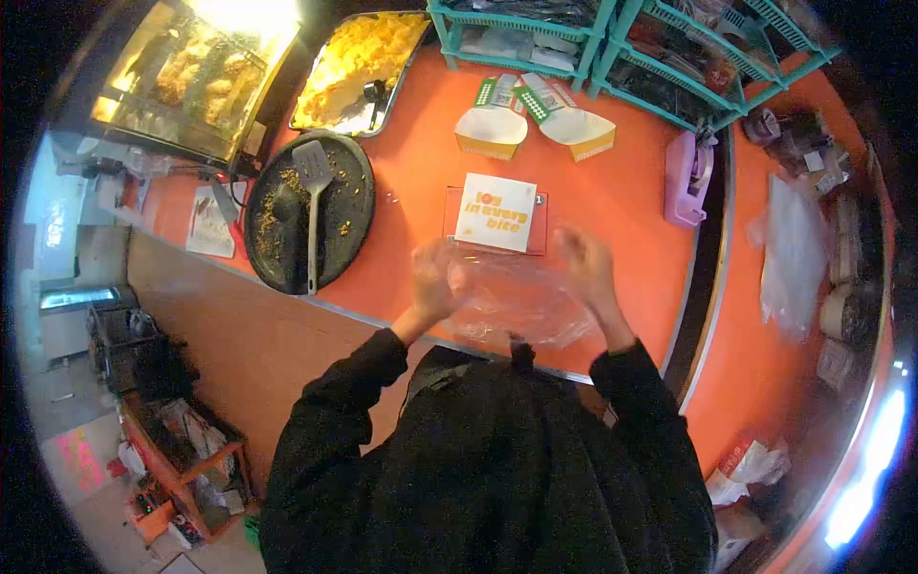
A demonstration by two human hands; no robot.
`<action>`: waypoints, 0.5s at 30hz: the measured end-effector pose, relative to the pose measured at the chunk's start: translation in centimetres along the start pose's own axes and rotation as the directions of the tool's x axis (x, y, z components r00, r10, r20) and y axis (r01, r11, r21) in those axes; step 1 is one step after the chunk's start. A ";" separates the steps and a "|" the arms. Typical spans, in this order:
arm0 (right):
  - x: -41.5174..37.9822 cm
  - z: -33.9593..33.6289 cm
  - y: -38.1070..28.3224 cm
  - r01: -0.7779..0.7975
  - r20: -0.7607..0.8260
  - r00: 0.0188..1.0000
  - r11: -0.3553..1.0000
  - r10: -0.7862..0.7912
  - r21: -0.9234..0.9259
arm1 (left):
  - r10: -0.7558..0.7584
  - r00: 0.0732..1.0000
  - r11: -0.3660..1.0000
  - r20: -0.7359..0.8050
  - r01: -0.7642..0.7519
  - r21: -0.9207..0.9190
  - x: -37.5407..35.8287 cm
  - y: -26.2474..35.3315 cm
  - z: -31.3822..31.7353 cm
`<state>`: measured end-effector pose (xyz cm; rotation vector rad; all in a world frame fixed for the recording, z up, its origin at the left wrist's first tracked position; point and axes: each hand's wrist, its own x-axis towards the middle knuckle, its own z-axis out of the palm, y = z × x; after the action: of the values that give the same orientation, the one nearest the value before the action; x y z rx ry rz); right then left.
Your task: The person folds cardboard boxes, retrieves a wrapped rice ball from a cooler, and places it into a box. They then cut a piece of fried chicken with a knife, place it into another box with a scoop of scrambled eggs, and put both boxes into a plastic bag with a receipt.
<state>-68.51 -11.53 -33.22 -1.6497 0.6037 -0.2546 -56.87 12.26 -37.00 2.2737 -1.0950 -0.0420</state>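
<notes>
A clear plastic bag (521,304) is spread between my two hands at the counter's front edge. My left hand (438,279) is closed on the bag's left side. At its right side is my right hand (589,268), slightly blurred, with its fingers curled at the film. Just beyond the bag lies a white square box (498,212) with orange lettering, on top of a flat red object (539,230) that looks like a scale. The bag's near edge reaches my dark clothing.
Left stand a round black pan (277,206) with a spatula (314,182), a tray of yellow food (359,57) and a lit display case (191,86). Behind are paper food trays (491,134) and teal racks (521,43). A purple tape dispenser (685,182) stands right, near plastic bags (794,249).
</notes>
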 end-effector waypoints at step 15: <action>0.5 1.9 -10.2 -0.245 0.209 0.950 0.969 0.232 0.041 | -0.326 0.798 0.127 0.506 0.568 -0.813 4.8 8.0 -8.5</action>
<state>-64.70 -9.47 -23.74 -1.4998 0.6256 0.0696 -56.98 9.32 -24.74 1.3041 -0.1597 -0.9738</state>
